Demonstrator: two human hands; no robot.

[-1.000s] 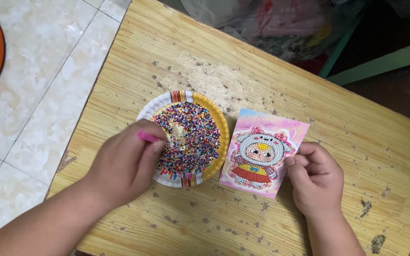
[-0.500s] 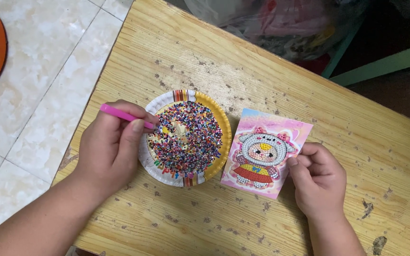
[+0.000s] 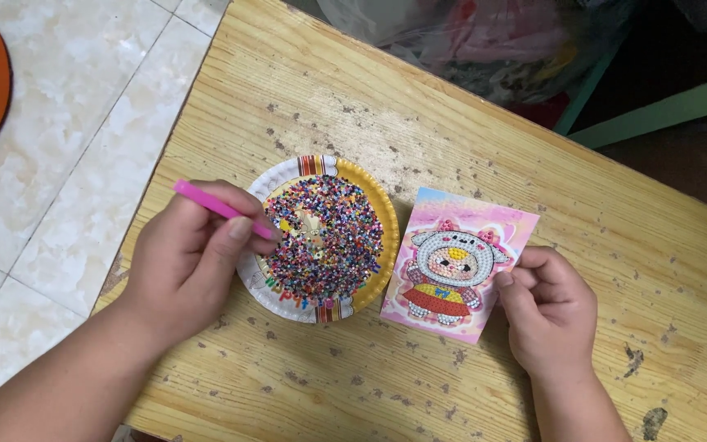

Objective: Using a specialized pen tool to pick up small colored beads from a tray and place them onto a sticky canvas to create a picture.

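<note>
The pen's [image 3: 221, 208] tip is hidden among the beads [image 3: 326, 239] in the plate [image 3: 367, 192]. The left hand [image 3: 186, 258] pinches the pen; the right hand [image 3: 551, 307] grips the card's [image 3: 458, 263] right edge on the table [image 3: 484, 139].

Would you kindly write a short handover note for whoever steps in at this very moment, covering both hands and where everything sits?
Left hand: holds a pink pen in its fingers, tip over the near-left part of the paper plate.
Right hand: pinches the right edge of the picture card, which lies flat on the wooden table just right of the plate.
Beads: a mixed-colour heap fills the plate.
Done: the cartoon figure on the card looks largely covered in beads.
Left: I cannot tell from here which spots are unfilled, nor whether a bead sits on the pen tip.
</note>
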